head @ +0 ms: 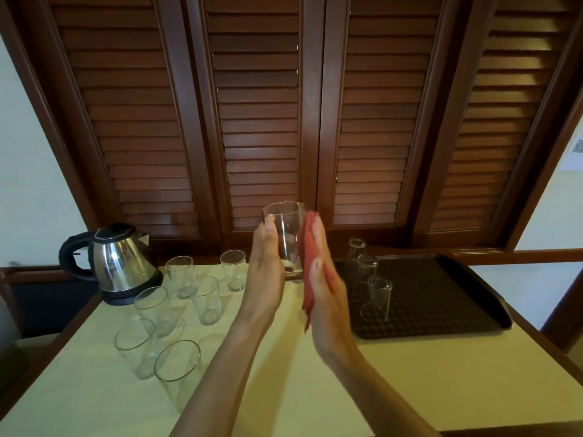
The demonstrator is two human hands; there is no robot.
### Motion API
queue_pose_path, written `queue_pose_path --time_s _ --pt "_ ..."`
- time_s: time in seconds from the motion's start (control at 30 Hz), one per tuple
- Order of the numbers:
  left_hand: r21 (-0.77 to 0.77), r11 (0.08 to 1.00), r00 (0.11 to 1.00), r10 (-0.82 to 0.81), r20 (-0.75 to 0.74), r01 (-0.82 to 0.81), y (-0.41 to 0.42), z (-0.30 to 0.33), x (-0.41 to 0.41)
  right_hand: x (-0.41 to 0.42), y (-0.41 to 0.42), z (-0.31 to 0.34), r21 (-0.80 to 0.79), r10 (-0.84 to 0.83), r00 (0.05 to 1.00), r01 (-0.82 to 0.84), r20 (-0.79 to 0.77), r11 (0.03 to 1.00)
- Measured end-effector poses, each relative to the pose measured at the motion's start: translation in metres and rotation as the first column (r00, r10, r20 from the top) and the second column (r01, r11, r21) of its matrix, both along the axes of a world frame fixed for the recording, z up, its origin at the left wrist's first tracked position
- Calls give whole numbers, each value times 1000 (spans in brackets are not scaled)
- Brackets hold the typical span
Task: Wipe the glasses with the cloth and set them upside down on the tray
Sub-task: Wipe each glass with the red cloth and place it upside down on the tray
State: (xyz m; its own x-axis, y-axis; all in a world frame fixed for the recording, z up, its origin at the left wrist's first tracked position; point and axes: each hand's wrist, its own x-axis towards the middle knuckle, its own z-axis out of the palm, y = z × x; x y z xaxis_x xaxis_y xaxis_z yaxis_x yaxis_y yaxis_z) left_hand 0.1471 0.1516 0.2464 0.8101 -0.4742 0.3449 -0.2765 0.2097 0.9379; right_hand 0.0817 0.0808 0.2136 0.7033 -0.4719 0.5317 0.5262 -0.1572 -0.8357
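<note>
A clear, tall drinking glass [285, 234] is held upright above the middle of the pale yellow table [284, 389], between the two hands. It is gripped on its left side by the left hand [266, 266], whose thumb is laid against the glass wall near the rim; the fingers on the far side are hidden. A folded red cloth [307, 266] is pressed flat against the right side of the glass by the right hand [325, 291], whose fingers are stretched out straight along the cloth, with the cloth's lower end hanging below the palm. A dark brown plastic tray [441, 298] with a textured floor is set at the table's right edge, and three clear glasses [367, 272] are stood upside down in a row near the tray's left edge, just beside the right hand. Six more clear glasses [176, 310] are stood mouth-up on the left half of the table. A steel electric kettle [118, 263] with a black handle and base is placed at the far left corner.
</note>
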Motion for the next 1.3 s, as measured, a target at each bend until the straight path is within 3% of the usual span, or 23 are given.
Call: queue_pose_path --time_s 0.17,0.33,0.4,0.5,0.57,0.7,0.83,1.0,1.07,1.17,1.3 --pt "73 996 998 -55 -19 56 1 -9 -7 6 -17 16 83 7 1000 -5 -21 997" --pt "-41 997 998 59 -36 -61 6 3 12 -7 5 -7 28 95 992 -93 -85 995" --pt "-1 998 998 56 -23 -57 7 1 11 -4 3 -8 56 78 993 -73 -87 996" --pt "105 994 993 -17 -119 30 3 -9 1 7 -13 18 139 14 997 -3 -76 990" --pt "74 997 982 -21 -189 35 0 -4 1 6 -9 23 116 31 998 -25 -54 993" --pt "4 997 992 83 -92 -83 0 17 9 -8 12 -2 71 72 996 -68 -58 995" --pt "74 997 998 -18 -60 22 1 -7 -9 2 -15 13 153 56 996 -45 -71 987" --pt "-146 986 995 72 -71 -81 0 -5 7 -14 3 -5 189 81 989 -57 -123 980" --pt "-263 957 985 80 -154 -119 -1 -1 12 -18 9 -10 329 154 986 -125 -62 936" --pt "-303 946 980 56 -193 -114 -2 -11 12 -16 -1 9 595 233 973 -189 4 781" --pt "-395 916 985 -5 -172 -65 -3 -12 24 -15 -2 14 643 176 984 -125 -16 755"
